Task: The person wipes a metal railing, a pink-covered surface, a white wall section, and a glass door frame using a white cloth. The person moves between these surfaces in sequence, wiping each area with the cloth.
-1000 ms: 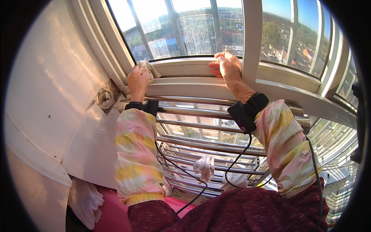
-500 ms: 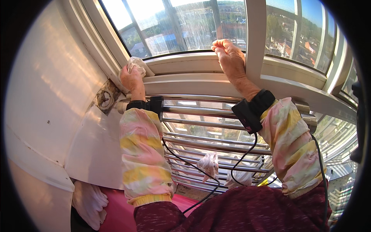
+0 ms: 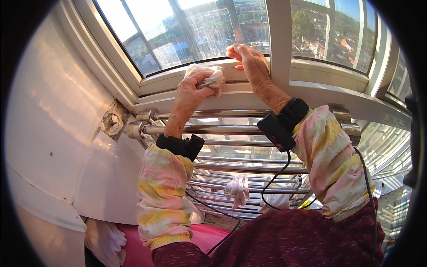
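A crumpled white cloth (image 3: pixel 214 81) is bunched in my left hand (image 3: pixel 189 94), pressed on the lower rail of the window frame (image 3: pixel 178 74). My right hand (image 3: pixel 254 69) is raised close to the window glass (image 3: pixel 204 33), beside the upright post between two panes. Its fingers are loosely bent, with the thumb apart from them, and I see nothing held there. Whitish smears and streaks mark the glass. Both wrists wear black straps with small boxes, and patterned sleeve covers reach over my forearms.
Below the sill runs a rack of shiny metal bars (image 3: pixel 209 129), with pale cloths (image 3: pixel 238 191) hanging lower down. A black cable (image 3: pixel 284 171) loops from my right wrist. At left stands a white wall with a broken round hole (image 3: pixel 113 123). Another pale cloth (image 3: pixel 104 240) hangs at lower left.
My left hand has slid the cloth rightward along the frame from the left corner. The right hand stays near the post, its thumb now apart from the fingers. The view has shifted slightly.
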`<move>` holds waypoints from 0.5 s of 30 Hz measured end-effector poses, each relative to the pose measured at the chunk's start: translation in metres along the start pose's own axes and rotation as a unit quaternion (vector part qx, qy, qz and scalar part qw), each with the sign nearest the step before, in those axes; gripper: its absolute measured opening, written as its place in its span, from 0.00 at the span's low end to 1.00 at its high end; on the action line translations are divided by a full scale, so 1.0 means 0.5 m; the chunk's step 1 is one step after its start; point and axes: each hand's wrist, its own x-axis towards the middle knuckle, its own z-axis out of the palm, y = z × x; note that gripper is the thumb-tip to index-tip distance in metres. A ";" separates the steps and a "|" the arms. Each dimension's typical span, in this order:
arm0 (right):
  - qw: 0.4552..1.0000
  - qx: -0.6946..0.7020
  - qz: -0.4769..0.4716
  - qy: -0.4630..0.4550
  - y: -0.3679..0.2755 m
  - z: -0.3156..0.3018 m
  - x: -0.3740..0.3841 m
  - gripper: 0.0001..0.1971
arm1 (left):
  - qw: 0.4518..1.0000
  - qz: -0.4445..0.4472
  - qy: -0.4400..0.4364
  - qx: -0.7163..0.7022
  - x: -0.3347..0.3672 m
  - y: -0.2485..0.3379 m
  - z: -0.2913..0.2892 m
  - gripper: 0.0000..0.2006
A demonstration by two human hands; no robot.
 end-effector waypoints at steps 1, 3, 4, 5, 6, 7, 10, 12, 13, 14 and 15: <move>1.000 0.019 0.007 0.002 -0.002 0.003 -0.003 0.22 | 0.999 0.025 -0.039 0.000 -0.001 0.014 0.019 0.18; 0.999 0.037 0.012 0.003 -0.004 0.004 -0.006 0.23 | 0.992 0.072 -0.094 0.041 -0.002 0.034 0.040 0.16; 0.999 0.038 0.008 0.001 -0.004 0.004 -0.006 0.24 | 0.986 0.093 -0.111 0.084 0.000 0.040 0.044 0.15; 0.999 0.041 -0.004 -0.007 -0.002 0.002 -0.005 0.25 | 0.976 0.113 -0.134 0.126 0.002 0.045 0.042 0.14; 1.000 0.027 -0.007 -0.008 0.002 0.000 -0.002 0.26 | 0.979 0.080 -0.129 0.138 0.001 0.047 0.033 0.14; 1.000 0.024 -0.006 -0.012 0.007 -0.004 0.002 0.26 | 0.981 0.047 -0.123 0.144 0.002 0.048 0.018 0.15; 0.998 0.019 -0.030 -0.044 0.025 -0.013 0.015 0.26 | 0.950 0.016 -0.043 0.309 -0.011 0.036 -0.056 0.20; 0.998 0.013 -0.044 -0.037 0.034 -0.014 0.020 0.26 | 0.937 0.040 0.020 0.346 -0.031 0.018 -0.108 0.22; 0.998 0.009 -0.052 -0.036 0.036 -0.012 0.019 0.26 | 0.913 0.034 0.038 0.404 -0.036 0.010 -0.128 0.23; 0.997 0.024 -0.070 -0.029 0.035 -0.011 0.017 0.26 | 0.887 0.049 0.056 0.456 -0.040 0.004 -0.141 0.23; 0.996 0.036 -0.070 -0.047 0.032 -0.008 0.013 0.26 | 0.859 0.048 0.064 0.506 -0.042 0.000 -0.146 0.23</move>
